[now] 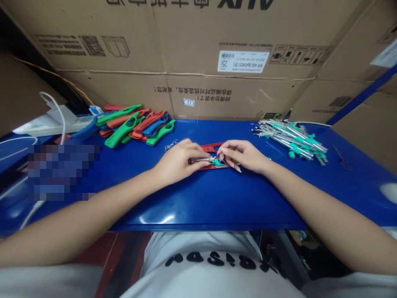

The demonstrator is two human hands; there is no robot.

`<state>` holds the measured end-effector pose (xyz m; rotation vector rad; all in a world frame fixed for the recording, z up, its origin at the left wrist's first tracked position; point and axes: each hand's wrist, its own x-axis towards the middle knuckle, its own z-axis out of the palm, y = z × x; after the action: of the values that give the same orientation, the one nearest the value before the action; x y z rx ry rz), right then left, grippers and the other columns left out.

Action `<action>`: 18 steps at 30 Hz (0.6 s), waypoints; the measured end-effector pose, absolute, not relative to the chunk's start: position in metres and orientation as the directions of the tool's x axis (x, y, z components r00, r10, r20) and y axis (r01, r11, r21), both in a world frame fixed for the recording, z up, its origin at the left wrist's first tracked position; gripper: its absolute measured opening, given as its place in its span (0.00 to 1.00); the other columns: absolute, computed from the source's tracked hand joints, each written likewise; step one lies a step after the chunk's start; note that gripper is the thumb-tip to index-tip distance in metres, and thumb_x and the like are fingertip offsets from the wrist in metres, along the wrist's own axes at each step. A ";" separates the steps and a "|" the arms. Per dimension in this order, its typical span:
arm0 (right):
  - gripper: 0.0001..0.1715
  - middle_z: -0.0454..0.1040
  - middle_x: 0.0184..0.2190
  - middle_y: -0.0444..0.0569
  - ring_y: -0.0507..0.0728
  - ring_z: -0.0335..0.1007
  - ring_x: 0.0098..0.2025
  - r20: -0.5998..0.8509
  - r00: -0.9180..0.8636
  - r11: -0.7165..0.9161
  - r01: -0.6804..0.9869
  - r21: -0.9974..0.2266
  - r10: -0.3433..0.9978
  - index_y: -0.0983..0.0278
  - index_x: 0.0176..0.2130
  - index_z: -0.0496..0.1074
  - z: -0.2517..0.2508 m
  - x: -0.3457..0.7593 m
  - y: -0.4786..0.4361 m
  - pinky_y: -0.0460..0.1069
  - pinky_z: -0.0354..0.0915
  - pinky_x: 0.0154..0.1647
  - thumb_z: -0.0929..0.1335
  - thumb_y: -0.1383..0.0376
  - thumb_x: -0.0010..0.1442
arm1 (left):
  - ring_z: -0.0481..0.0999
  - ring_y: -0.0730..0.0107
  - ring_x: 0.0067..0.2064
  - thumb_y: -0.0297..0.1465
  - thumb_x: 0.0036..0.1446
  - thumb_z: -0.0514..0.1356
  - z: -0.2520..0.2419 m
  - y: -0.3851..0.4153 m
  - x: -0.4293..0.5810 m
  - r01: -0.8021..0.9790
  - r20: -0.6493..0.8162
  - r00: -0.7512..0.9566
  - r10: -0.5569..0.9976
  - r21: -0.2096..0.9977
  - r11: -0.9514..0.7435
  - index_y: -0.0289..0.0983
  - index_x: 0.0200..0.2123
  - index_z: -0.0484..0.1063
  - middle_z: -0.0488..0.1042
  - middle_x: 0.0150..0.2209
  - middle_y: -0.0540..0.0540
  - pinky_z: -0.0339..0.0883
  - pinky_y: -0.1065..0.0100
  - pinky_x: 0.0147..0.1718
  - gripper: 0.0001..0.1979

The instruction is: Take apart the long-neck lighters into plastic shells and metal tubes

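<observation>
On the blue table, two red plastic casing halves [214, 147] lie under my hands, one behind the other. My left hand [181, 161] is closed around a slim, shiny metallic tube [200, 159] that points right. At the tube's right end, my right hand [240, 155] pinches what looks like a thin wire [219, 156]; the fingers partly hide it. Just below the fingertips a teal part [218, 162] with thin wires sits over the nearer red casing half.
Green, orange, red and blue plastic casings [136, 124] are piled at the back left. Silver tubes with teal ends and wires [291, 138] lie at the back right, near a screwdriver [342, 159]. A cardboard box [192, 49] walls off the back. White cables [62, 120] run along the left.
</observation>
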<state>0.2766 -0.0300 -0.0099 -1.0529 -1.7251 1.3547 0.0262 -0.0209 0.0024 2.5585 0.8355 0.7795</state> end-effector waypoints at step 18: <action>0.17 0.74 0.34 0.47 0.52 0.65 0.31 0.258 -0.309 0.360 0.340 -0.869 0.915 0.63 0.41 0.74 -0.017 0.279 -0.026 0.49 0.63 0.33 0.72 0.52 0.61 | 0.74 0.70 0.32 0.34 0.62 0.63 0.001 -0.023 0.026 0.511 0.250 0.687 0.683 0.502 -0.698 0.37 0.39 0.81 0.80 0.36 0.45 0.66 0.69 0.34 0.08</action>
<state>0.2789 -0.0265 -0.0169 -1.1000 -1.8329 0.9194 0.0261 -0.0232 0.0010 2.5042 0.9309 0.5979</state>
